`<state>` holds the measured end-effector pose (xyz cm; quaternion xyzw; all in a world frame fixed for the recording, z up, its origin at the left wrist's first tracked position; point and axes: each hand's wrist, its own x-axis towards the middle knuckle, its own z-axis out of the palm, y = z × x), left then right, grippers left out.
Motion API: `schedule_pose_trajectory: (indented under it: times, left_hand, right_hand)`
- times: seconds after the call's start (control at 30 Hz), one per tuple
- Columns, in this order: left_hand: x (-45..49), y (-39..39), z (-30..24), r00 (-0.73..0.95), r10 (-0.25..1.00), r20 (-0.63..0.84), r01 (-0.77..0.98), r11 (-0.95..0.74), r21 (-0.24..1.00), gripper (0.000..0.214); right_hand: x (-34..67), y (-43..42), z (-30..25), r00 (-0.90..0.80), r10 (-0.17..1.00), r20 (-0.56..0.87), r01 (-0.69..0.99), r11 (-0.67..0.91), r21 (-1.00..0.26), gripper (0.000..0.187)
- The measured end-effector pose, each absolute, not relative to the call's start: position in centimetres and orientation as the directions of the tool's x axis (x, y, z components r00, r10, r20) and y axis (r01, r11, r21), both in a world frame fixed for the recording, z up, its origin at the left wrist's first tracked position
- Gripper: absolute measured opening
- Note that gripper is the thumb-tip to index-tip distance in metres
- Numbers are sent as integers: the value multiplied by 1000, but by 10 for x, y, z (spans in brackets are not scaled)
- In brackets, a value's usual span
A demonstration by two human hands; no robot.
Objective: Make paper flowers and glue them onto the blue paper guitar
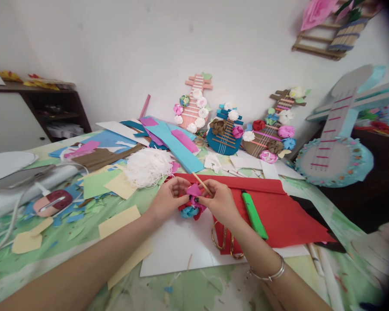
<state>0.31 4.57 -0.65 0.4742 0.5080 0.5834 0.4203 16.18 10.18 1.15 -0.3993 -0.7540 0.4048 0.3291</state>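
Left hand (172, 196) and right hand (218, 196) pinch magenta folded paper (195, 190) over white board (171, 252).
From here: both hands curled nearly closed on the paper, right also holding thin tan wooden stick (200, 181); crumpled blue paper ball (188, 212) on its near side, thin red sheet (285, 218) to the right.

The background is filled by a plain white wall (132, 52), on which a wooden rack (320, 45) with a pink flower (317, 14) is mounted at upper right. At left, a dark brown cabinet (42, 105) is fitted with 1 pale door (6, 119) and open shelves (63, 116). The tabletop (214, 285) is covered by a green-and-white cloth (61, 244). The room is evenly lit.
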Motion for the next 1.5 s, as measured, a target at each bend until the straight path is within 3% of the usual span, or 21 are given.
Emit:
schedule_pose_trajectory:
  times: [0.13,0.27,0.47,0.73,0.93,1.03,1.23,1.37,1.5]
  left_hand:
    - [4,45,-4,-180,973,142,-21,-148,989,29]
    - [4,44,-5,-227,962,155,-27,-165,986,26]
    - [6,44,-9,-228,947,224,54,-218,974,24]
    - [3,47,-12,-197,976,98,79,-84,993,35]
    - [4,46,-15,-278,940,198,201,-145,969,27]
    - [4,46,-14,-260,944,203,207,-151,967,27]
    - [2,47,-11,-140,978,153,48,-148,988,28]
    - [1,45,-9,-189,975,117,36,-112,993,19]
    - [1,45,-8,-200,976,87,15,-86,996,18]
  right_hand:
    - [161,99,12,-507,833,223,347,434,-831,8]
    - [160,98,13,-456,860,228,388,423,-819,13]
    - [159,88,17,-441,826,351,532,555,-640,9]
    - [159,88,11,-445,815,372,562,577,-592,17]
    - [157,82,12,-482,798,362,652,602,-461,9]
    - [156,81,12,-472,810,349,652,587,-480,12]
    - [156,83,14,-474,812,341,601,581,-549,15]
    - [161,90,22,-425,751,506,479,660,-578,17]
    - [173,96,38,-209,704,679,390,697,-602,22]
